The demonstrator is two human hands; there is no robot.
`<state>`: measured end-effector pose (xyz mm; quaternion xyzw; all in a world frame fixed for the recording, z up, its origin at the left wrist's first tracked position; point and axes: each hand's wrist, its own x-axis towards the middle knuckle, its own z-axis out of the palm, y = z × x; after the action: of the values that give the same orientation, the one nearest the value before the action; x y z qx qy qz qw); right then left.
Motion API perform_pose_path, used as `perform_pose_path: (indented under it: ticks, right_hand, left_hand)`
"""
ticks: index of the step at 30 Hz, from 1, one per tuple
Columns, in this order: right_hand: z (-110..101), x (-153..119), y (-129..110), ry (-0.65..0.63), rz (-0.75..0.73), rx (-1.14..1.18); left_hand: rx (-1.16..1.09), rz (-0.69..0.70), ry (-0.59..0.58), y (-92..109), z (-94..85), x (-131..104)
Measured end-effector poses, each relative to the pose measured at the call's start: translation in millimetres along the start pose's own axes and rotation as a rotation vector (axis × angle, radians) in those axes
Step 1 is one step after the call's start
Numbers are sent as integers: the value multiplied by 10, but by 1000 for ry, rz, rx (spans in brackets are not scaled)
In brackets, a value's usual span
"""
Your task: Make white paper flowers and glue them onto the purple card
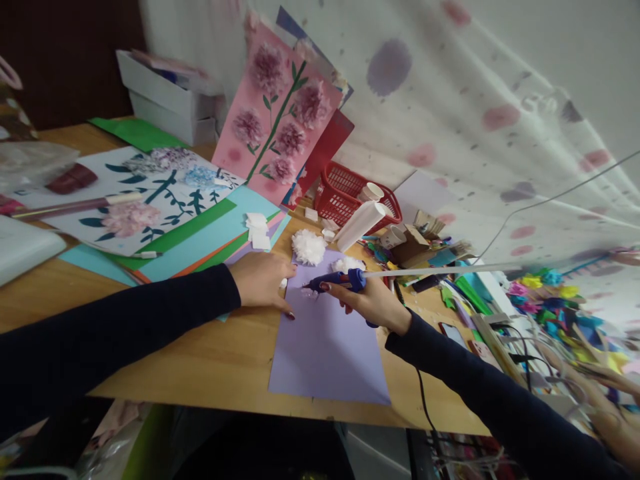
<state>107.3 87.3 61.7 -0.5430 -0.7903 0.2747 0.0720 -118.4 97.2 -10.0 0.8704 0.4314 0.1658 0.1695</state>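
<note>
A sheet of purple paper [327,360] lies on the table in front of me. My left hand [263,280] rests on its left edge, thumb spread from the fingers; a small white bit [283,283] shows by the fingertips. Above the sheet, my right hand [377,303] grips a blue hot glue gun [354,280], nozzle pointing left and down. A long white glue stick [435,271] sticks out of its back. Clear, shiny glue [310,293] shows on the paper under the nozzle. Two white fluffy paper flowers, one left [309,247] and one right [349,265], sit at the sheet's far end.
A red plastic basket [345,193] and a white paper roll [361,225] stand behind the sheet. Coloured papers [200,233] and flower pictures, one upright on pink card [240,153], fill the left. A black cord [425,393] hangs over the front edge; phones [451,333] lie right.
</note>
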Motion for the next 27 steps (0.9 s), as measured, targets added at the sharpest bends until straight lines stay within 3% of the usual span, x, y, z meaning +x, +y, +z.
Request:
perform_pose_path:
  ticks: [17,27]
  right_hand:
    - [-7,-77,94,-26,-167,-33]
    - [-4,-211,149,-46,-62,-48]
  left_hand:
    - [37,1,-32,12,-7,-3]
    - [71,-22,-46,42,-34,-11]
